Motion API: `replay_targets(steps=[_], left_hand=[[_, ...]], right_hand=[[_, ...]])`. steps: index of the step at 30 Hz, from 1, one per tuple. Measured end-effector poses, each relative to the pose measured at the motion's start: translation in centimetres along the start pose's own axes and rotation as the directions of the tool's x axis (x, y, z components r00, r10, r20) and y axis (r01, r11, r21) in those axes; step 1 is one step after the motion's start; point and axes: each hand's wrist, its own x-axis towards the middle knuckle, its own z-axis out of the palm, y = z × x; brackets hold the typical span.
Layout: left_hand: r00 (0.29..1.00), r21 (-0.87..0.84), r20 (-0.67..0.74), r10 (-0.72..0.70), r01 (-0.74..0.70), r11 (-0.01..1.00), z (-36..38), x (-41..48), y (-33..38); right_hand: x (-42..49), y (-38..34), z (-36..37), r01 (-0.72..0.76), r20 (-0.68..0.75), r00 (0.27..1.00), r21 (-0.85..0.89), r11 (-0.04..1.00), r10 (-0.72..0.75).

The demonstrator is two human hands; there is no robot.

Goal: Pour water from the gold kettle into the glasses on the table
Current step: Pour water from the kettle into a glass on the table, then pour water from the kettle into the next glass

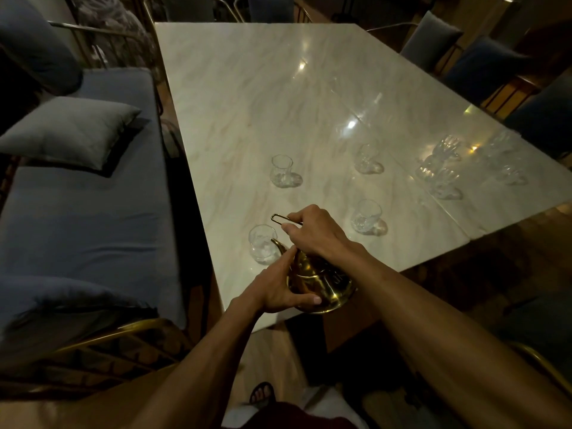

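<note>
The gold kettle (322,286) hangs tilted over the near corner of the marble table (278,97), its spout touching the rim of the nearest glass (263,244). My right hand (312,233) grips the kettle's thin wire handle from above. My left hand (278,292) cups the kettle's body, thumb across its lower side. Three more glasses stand apart on the table: one far left (282,170), one to the right (368,216), one beyond it (368,157). Whether water is flowing cannot be made out.
A cluster of several glasses (442,168) stands near the table's right edge. A blue bench with grey cushions (71,134) runs along the left side. Blue chairs (483,63) stand at the far right. A sandalled foot (262,393) shows on the floor below.
</note>
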Motion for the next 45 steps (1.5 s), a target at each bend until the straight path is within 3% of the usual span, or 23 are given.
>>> replay_targets(steps=[22,29,39,45], left_hand=[[0.999,0.074,0.015,0.051,-0.052,0.996,-0.5,0.0,0.3],[0.991,0.209,-0.034,0.132,-0.122,0.97,-1.3,0.6,1.4],[0.981,0.367,-0.026,0.191,-0.168,0.915,-4.4,6.1,4.4],[0.983,0.393,-0.026,0.181,-0.157,0.906,-6.4,10.8,6.0]], right_hand=[[-1.6,0.7,-0.5,0.034,-0.077,0.997,0.111,0.993,-0.026],[-2.3,0.9,-1.9,0.069,-0.165,0.986,0.186,0.98,-0.038],[0.7,1.5,-5.8,0.155,-0.321,0.945,0.272,0.95,-0.063],[5.1,2.2,-8.5,0.196,-0.331,0.939,0.291,0.936,-0.094]])
